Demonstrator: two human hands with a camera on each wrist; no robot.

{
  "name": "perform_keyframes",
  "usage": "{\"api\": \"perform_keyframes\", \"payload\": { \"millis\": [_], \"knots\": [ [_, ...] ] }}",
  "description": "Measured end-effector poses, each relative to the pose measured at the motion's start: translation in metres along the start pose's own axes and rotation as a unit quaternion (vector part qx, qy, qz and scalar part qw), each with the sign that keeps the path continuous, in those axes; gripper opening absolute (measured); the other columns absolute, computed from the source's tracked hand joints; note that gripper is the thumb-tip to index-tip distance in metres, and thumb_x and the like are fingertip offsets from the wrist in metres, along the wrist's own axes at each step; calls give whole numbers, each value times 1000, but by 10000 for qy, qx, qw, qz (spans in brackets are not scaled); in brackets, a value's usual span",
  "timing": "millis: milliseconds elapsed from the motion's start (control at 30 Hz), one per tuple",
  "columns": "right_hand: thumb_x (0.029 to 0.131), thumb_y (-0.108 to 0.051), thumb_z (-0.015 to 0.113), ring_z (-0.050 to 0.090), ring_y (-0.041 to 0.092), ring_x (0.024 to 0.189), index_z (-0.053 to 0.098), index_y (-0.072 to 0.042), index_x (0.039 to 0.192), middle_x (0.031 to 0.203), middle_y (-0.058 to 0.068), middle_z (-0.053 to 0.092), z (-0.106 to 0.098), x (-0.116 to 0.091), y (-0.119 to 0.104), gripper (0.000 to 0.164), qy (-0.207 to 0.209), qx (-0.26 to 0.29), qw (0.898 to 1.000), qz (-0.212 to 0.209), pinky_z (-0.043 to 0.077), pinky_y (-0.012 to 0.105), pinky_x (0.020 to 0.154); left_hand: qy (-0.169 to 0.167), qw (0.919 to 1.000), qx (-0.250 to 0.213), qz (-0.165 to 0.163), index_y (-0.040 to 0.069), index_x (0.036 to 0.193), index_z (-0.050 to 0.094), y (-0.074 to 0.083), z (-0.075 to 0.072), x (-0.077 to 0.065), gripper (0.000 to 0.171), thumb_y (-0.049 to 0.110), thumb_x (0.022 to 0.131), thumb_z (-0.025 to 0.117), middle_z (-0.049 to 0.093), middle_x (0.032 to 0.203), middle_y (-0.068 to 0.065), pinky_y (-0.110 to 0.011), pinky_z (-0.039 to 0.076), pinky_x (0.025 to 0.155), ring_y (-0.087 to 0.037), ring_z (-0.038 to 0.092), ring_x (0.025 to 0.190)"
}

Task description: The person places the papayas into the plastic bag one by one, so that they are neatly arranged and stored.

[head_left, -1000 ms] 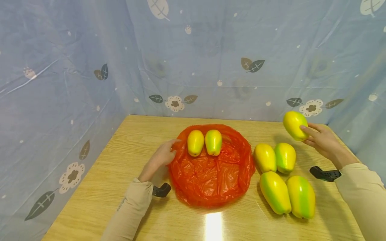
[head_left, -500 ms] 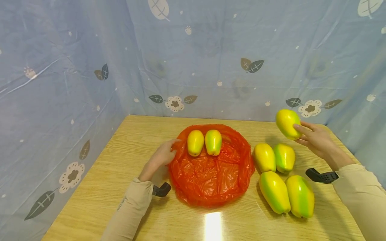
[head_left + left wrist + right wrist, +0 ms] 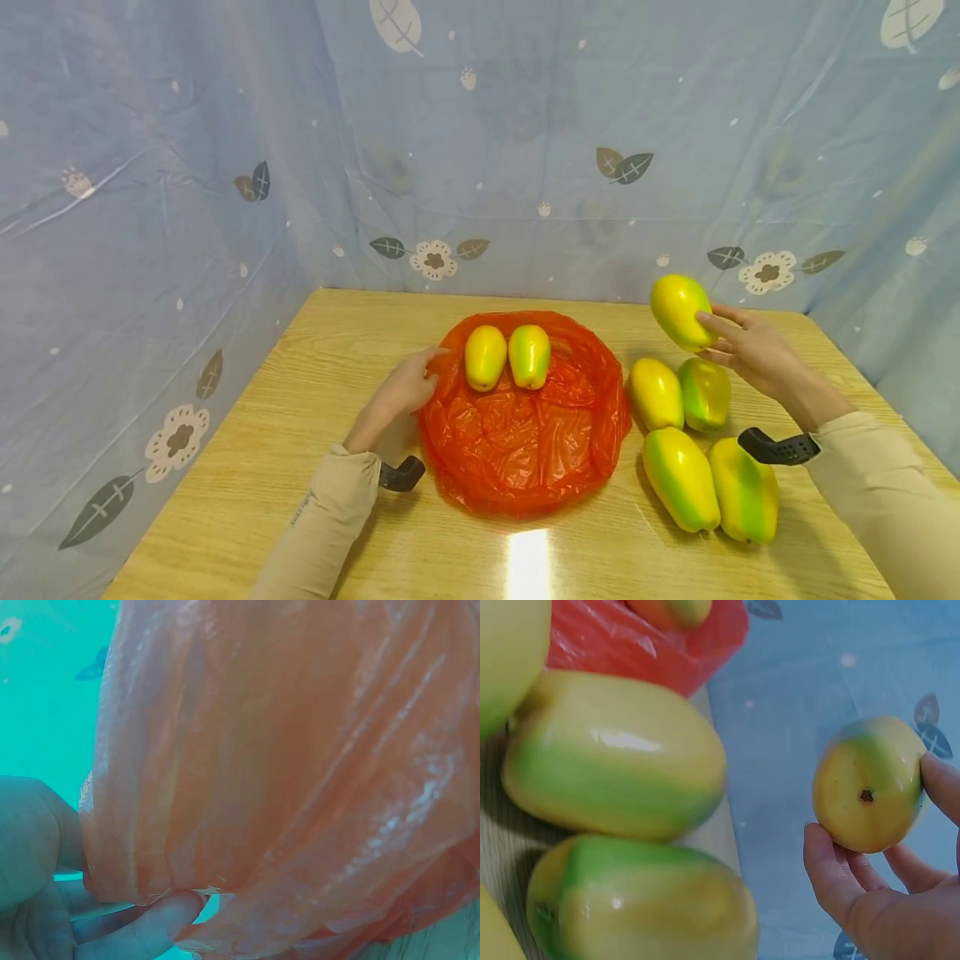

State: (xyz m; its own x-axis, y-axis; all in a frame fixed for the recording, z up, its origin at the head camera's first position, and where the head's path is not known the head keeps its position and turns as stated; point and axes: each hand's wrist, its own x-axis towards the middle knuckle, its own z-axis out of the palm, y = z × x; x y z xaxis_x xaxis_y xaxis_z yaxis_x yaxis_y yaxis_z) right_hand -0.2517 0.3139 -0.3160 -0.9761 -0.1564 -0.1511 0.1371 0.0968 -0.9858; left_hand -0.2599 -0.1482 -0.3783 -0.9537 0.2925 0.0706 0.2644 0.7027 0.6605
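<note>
My right hand [image 3: 757, 350] grips a yellow-green papaya [image 3: 681, 312] by its side and holds it in the air, above the back of the papaya group on the right. The right wrist view shows the stem spot of this papaya [image 3: 868, 784], with the thumb and fingers around it. On the table, a red plastic bag [image 3: 517, 467] lies spread with its mouth open upward. Two papayas, a left one [image 3: 486, 358] and a right one [image 3: 530, 357], sit inside at its back. My left hand [image 3: 405, 385] pinches the bag's left rim; the left wrist view shows fingers at the thin plastic [image 3: 285, 750].
Several papayas lie right of the bag: a back pair [image 3: 657, 393] close to its rim and a front pair [image 3: 681, 479] nearer the table edge. A blue patterned curtain [image 3: 510, 150] hangs behind and along the sides of the wooden table [image 3: 300, 483].
My right hand has carried the held papaya leftward toward the bag. The left hand, the bag and the papayas inside it have stayed in place.
</note>
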Motion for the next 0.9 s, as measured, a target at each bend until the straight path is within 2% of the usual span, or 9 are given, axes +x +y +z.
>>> {"api": "perform_keyframes", "payload": {
  "millis": [167, 300, 433, 567, 733, 900],
  "knots": [
    [99, -31, 48, 59, 0, 90, -11, 3, 148, 142, 21, 20, 11, 1, 2, 85, -72, -176, 9998, -9, 49, 23, 84, -8, 10000, 14, -40, 3, 137, 49, 0, 1, 0, 46, -4, 92, 50, 51, 134, -20, -35, 47, 72, -28, 54, 90],
    [100, -31, 47, 59, 0, 92, -9, 4, 148, 146, 26, 13, 21, 3, 3, 82, -165, -251, 9995, -28, 48, 25, 87, -22, 10000, 13, -64, 3, 137, 49, 0, 1, -1, 46, -4, 92, 50, 50, 134, -20, -37, 46, 77, -29, 53, 95],
    [100, -31, 46, 59, 2, 92, -6, 5, 149, 140, 24, 23, 33, 4, 5, 79, -275, -361, 9990, -23, 48, 27, 87, -39, 9999, -60, -96, 3, 137, 49, 0, 1, -1, 46, -5, 92, 50, 50, 134, -20, -34, 47, 71, -29, 53, 95],
    [100, -30, 47, 60, 5, 93, -6, 5, 149, 138, 25, 26, 48, 4, 5, 80, -386, -275, 9989, 32, 47, 32, 91, -84, 9998, -127, -154, 4, 137, 48, 1, 1, -1, 46, -4, 92, 49, 50, 133, -20, -31, 46, 66, -29, 53, 92],
    [100, -30, 46, 59, 7, 95, -4, 5, 149, 144, 28, 20, 65, 5, 5, 78, -543, -275, 9981, 40, 45, 35, 93, -52, 9999, -42, -81, 3, 137, 49, 2, -1, -2, 46, -5, 92, 49, 50, 134, -20, -36, 46, 74, -29, 53, 94],
    [100, -28, 47, 61, 10, 94, -1, 5, 149, 133, 23, 35, 79, 7, 5, 77, -556, -163, 9983, 110, 45, 37, 93, -30, 10000, 24, -54, 4, 137, 49, 3, -1, -2, 46, -4, 92, 50, 50, 134, -20, -37, 46, 75, -30, 52, 95]
  ]
}}
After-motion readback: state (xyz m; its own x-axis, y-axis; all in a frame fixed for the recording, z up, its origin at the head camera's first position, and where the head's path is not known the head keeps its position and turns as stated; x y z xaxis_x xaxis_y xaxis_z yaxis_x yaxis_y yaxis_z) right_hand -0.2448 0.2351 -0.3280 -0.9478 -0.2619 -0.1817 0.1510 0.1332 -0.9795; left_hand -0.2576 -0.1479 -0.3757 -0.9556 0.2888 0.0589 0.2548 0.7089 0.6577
